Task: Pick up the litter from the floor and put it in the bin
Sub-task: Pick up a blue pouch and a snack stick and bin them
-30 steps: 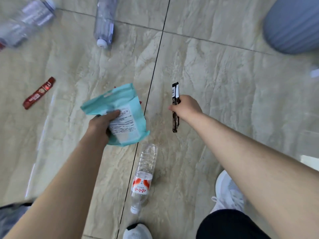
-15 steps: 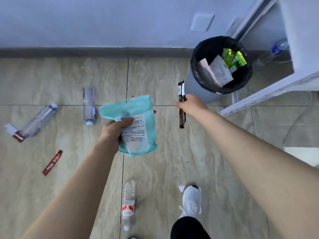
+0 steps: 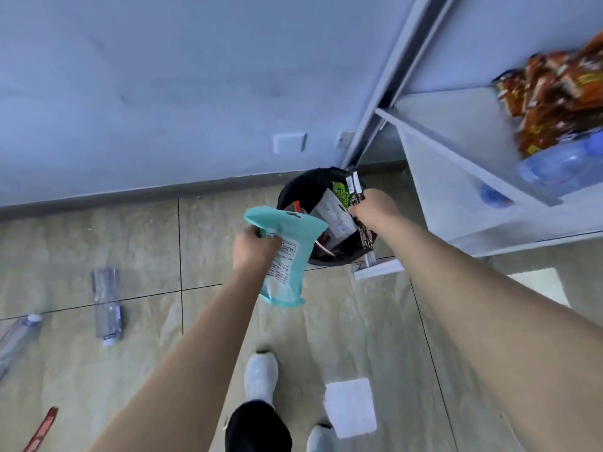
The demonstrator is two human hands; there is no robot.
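Observation:
A round bin (image 3: 293, 190) with a black liner stands by the wall and holds several wrappers. My left hand (image 3: 253, 249) grips a teal pouch (image 3: 287, 256) with a white label, held just in front of the bin's near rim. My right hand (image 3: 375, 207) is closed on a long dark brown stick wrapper (image 3: 357, 197) directly over the bin's mouth. On the floor to the left lie two clear plastic bottles, one nearer (image 3: 106, 305) and one at the frame edge (image 3: 16, 337), and a red stick wrapper (image 3: 42, 430) at the bottom left.
A white shelf unit (image 3: 456, 141) stands right of the bin, with orange snack packs (image 3: 554, 89) and a bottle (image 3: 561, 168) on it. My white shoes (image 3: 261, 376) are on the tiled floor. A bright patch of light (image 3: 350, 407) lies by my feet.
I have stepped toward the bin. Both hands moved forward with their litter; the right hand with the stick wrapper is now over the bin's opening, the pouch at its rim.

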